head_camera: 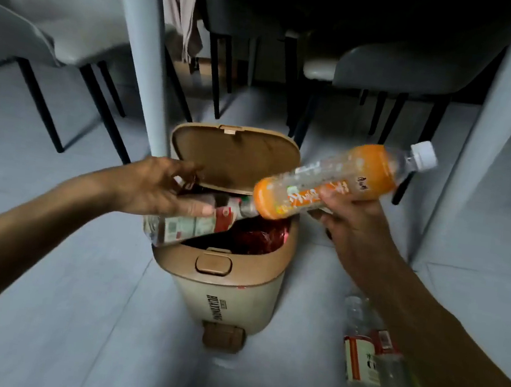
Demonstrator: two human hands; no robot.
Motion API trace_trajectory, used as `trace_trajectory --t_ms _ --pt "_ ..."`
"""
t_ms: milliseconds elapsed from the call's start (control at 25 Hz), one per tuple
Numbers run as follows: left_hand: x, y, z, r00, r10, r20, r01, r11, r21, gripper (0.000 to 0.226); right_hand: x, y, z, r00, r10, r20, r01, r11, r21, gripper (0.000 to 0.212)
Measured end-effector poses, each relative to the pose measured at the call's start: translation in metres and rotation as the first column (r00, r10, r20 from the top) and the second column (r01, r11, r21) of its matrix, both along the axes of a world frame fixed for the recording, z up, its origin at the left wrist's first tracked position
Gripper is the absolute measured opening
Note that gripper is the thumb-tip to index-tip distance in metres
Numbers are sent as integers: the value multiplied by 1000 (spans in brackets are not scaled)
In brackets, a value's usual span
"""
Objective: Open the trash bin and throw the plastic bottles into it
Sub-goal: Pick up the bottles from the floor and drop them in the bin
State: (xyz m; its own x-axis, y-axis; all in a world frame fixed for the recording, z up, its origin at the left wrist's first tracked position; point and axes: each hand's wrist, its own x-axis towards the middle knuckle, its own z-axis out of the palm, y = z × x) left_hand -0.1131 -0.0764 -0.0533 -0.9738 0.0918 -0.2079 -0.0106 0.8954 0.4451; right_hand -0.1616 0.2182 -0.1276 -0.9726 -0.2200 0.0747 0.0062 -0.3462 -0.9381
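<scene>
A beige trash bin [227, 292] with a brown rim stands on the floor, its lid [236, 156] tipped up and open. My left hand [156, 188] grips a clear bottle with a red and white label [193, 226], lying across the bin's left rim with its neck over the opening. My right hand [353, 220] holds an orange-labelled bottle with a white cap [341, 181], tilted, its base above the opening and its cap pointing up to the right. Red rubbish shows inside the bin.
More clear bottles [364, 349] lie on the floor at the lower right, beside my right forearm. A white table leg [142, 53] rises just behind the bin; another stands at the right. Grey chairs with black legs [44, 26] surround the table.
</scene>
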Motion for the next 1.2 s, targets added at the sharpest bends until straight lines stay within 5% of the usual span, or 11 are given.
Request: trace_trajectory --t_ms 80,200,320,480,560,640,720,880,1040,1120,1200 --pt "-1 10 -17 977 81 -197 -76 996 35 78 2 -13 7 996 66 63 -74 989 129 91" --pt "7 33 -26 869 92 -487 -52 994 93 33 0 -6 1 987 -41 156 -4 960 279 104" --pt "19 65 -30 851 -41 -524 148 975 164 13 7 17 -11 967 -180 180 120 945 303 72" --pt "29 144 -53 779 -477 -408 505 862 -44 19 18 63 -50 901 -396 179 298 863 407 28" --pt "30 193 -81 758 -605 -245 596 795 -117 31 23 94 -86 866 -483 131 332 750 572 25" --pt "28 237 -121 780 -625 -29 609 768 -196 39 36 125 -123 892 -451 -4 235 458 857 27" --pt "25 265 -163 813 -566 136 581 773 -255 44 55 142 -155 941 -325 -97 146 131 981 34" --pt "24 296 -233 896 -337 290 401 895 -196 66 83 148 -204 986 -127 -110 82 -204 976 46" --pt "31 297 -279 905 -164 392 209 975 -75 84 82 140 -223 992 -76 -100 68 -347 935 49" --pt "33 295 -290 917 -159 367 201 976 -79 83 76 142 -227 994 -105 -16 -17 -301 954 48" --pt "32 297 -296 936 -99 337 117 993 -34 73 77 141 -235 983 -161 90 -116 -155 981 55"
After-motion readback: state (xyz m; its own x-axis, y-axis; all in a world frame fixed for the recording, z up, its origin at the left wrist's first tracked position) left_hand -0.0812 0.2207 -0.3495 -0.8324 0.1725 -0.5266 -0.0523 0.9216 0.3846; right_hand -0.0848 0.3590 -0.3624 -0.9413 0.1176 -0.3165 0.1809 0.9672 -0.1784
